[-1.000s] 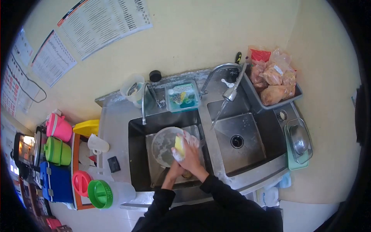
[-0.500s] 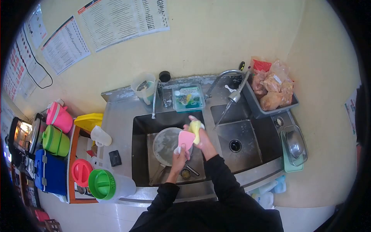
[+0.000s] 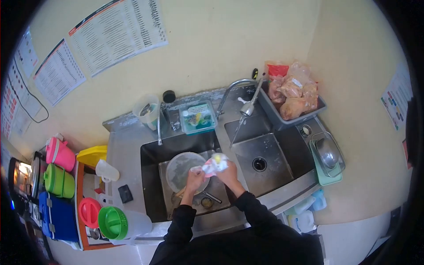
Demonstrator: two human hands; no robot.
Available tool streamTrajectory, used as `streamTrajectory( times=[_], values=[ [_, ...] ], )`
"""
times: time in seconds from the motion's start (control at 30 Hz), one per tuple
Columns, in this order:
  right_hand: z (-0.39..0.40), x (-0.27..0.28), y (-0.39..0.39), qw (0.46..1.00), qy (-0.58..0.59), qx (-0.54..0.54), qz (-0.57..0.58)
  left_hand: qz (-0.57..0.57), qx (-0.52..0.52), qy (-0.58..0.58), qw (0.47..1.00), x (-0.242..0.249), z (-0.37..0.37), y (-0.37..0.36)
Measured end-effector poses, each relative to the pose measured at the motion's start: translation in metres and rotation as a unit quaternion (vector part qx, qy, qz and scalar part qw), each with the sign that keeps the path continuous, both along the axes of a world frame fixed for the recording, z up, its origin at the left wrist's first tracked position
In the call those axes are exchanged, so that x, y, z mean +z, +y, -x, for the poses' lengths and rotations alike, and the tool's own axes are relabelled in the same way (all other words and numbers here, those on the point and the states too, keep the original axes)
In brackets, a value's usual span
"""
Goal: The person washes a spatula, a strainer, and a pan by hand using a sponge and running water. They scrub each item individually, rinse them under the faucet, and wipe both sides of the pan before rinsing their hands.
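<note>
Over the left sink basin [image 3: 152, 196], my left hand [image 3: 193, 181] is closed on a flat pink piece [image 3: 207, 170] with rounded corners, whose exact kind I cannot make out. White suds cover part of it. My right hand [image 3: 229, 176] grips a foamy yellow sponge [image 3: 217, 157] pressed against the pink piece, hiding much of it. Below the hands, a large round pan or bowl [image 3: 179, 170] with cloudy water lies in the basin. A dark-handled utensil [image 3: 212, 197] and a small round container [image 3: 206, 202] are beside it.
Water runs from the faucet [image 3: 247, 108] into the right basin [image 3: 276, 154]. A grey tub [image 3: 291, 120] of bagged raw meat stands behind it. A teal container [image 3: 198, 125] and a clear pitcher [image 3: 147, 110] line the back edge. A green-lidded container [image 3: 114, 223] stands front left.
My right hand has brought the sponge onto the pink piece, and more foam shows on both. The pink piece has turned and is now mostly covered. The camera view has shifted slightly.
</note>
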State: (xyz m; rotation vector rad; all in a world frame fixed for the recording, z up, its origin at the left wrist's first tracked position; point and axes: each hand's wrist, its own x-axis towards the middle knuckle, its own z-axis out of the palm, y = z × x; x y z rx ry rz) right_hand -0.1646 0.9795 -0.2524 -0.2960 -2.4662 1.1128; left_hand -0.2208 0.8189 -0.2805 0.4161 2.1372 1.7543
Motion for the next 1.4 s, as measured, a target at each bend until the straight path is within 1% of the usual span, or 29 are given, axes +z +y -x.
streamTrajectory(
  times=[0.07,0.13,0.2,0.27,0.3,0.33,0.4,0.5,0.53,0.57,0.6,0.63,0.67,0.7,0.73,0.8,0.83,0.87,0.9,0.93,1.0,1.03,1.13,1.17,1.23,1.27,1.3,1.33,1.4],
  values=[
    [-0.007,-0.005,0.016,0.976,0.072,-0.146,0.145,0.006,-0.087,0.025,0.996,0.028,0.001,0.011],
    [-0.003,-0.023,0.051,0.899,0.09,-0.263,0.339,-0.048,-0.105,-0.077,0.99,0.024,0.008,0.029],
    [0.001,-0.082,0.108,0.858,0.117,-0.232,0.443,-0.093,-0.12,-0.183,0.971,0.007,0.017,0.049],
    [-0.007,-0.054,0.131,0.901,-0.017,-0.202,0.384,-0.133,-0.137,-0.285,0.939,-0.016,0.029,0.076],
    [-0.006,-0.052,0.14,0.922,0.011,-0.188,0.338,-0.172,-0.144,-0.293,0.93,0.0,0.029,0.088],
    [-0.007,-0.031,0.139,0.931,0.038,-0.141,0.334,-0.175,-0.144,-0.312,0.923,-0.007,0.035,0.101],
    [-0.02,0.038,0.129,0.94,0.09,-0.046,0.325,-0.18,-0.143,-0.351,0.908,-0.031,0.052,0.123],
    [-0.008,0.084,0.099,0.953,0.073,0.023,0.292,-0.221,-0.028,-0.4,0.889,-0.046,0.06,0.15],
    [0.006,0.095,0.087,0.96,0.051,0.043,0.272,-0.224,-0.043,-0.423,0.877,-0.046,0.059,0.151],
    [0.028,0.092,0.075,0.957,0.03,0.035,0.288,-0.228,-0.06,-0.445,0.864,-0.04,0.056,0.15],
    [0.054,0.092,0.062,0.966,0.031,0.012,0.258,-0.23,-0.076,-0.468,0.85,-0.039,0.054,0.151],
    [0.086,0.08,0.051,0.964,0.09,-0.006,0.25,-0.248,-0.037,-0.405,0.879,-0.079,0.064,0.173],
    [0.114,0.076,0.043,0.96,0.116,0.002,0.254,-0.249,-0.028,-0.407,0.878,-0.078,0.06,0.174],
    [0.135,0.071,0.043,0.961,0.153,0.054,0.225,-0.25,-0.017,-0.411,0.877,-0.077,0.055,0.173],
    [0.158,0.039,0.034,0.973,0.21,-0.092,0.032,-0.249,-0.005,-0.415,0.875,-0.06,0.047,0.169],
    [0.161,0.019,0.042,0.961,0.256,-0.087,-0.052,-0.252,0.02,-0.416,0.874,-0.032,0.041,0.161],
    [0.153,0.015,0.047,0.964,0.206,-0.067,0.154,-0.257,0.033,-0.415,0.872,-0.027,0.042,0.158],
    [0.141,0.01,0.054,0.924,0.146,-0.044,0.351,-0.263,0.044,-0.414,0.87,-0.024,0.043,0.156],
    [0.13,0.004,0.062,0.843,0.078,-0.022,0.532,-0.302,-0.023,-0.415,0.858,-0.03,0.046,0.15],
    [0.12,-0.003,0.072,0.844,0.058,-0.034,0.532,-0.336,-0.09,-0.414,0.841,-0.04,0.05,0.145],
    [0.114,-0.023,0.09,0.846,0.026,-0.06,0.529,-0.421,-0.289,-0.503,0.697,-0.073,0.073,0.132],
    [0.124,-0.035,0.094,0.907,-0.09,-0.15,0.383,-0.29,-0.095,-0.479,0.823,0.015,0.045,0.139],
    [0.1,-0.007,0.076,0.981,0.048,-0.077,0.174,-0.318,-0.141,-0.488,0.801,-0.058,0.064,0.154],
    [0.086,0.008,0.069,0.986,-0.018,-0.095,0.134,-0.322,-0.091,-0.487,0.807,-0.04,0.056,0.157],
    [0.052,0.019,0.059,0.993,0.022,-0.114,0.02,-0.329,0.011,-0.478,0.814,0.023,0.038,0.162],
    [0.038,0.016,0.056,0.991,0.043,-0.121,-0.039,-0.335,0.022,-0.44,0.833,0.006,0.045,0.165],
    [0.027,-0.001,0.057,0.995,0.019,-0.089,0.027,-0.341,0.036,-0.403,0.849,-0.018,0.054,0.168],
    [0.019,-0.012,0.052,0.993,0.032,-0.096,0.058,-0.345,0.05,-0.366,0.863,-0.035,0.058,0.169],
    [0.005,-0.027,0.046,0.985,0.058,-0.111,0.119,-0.296,0.099,-0.336,0.889,-0.014,0.04,0.171]
  ],
)
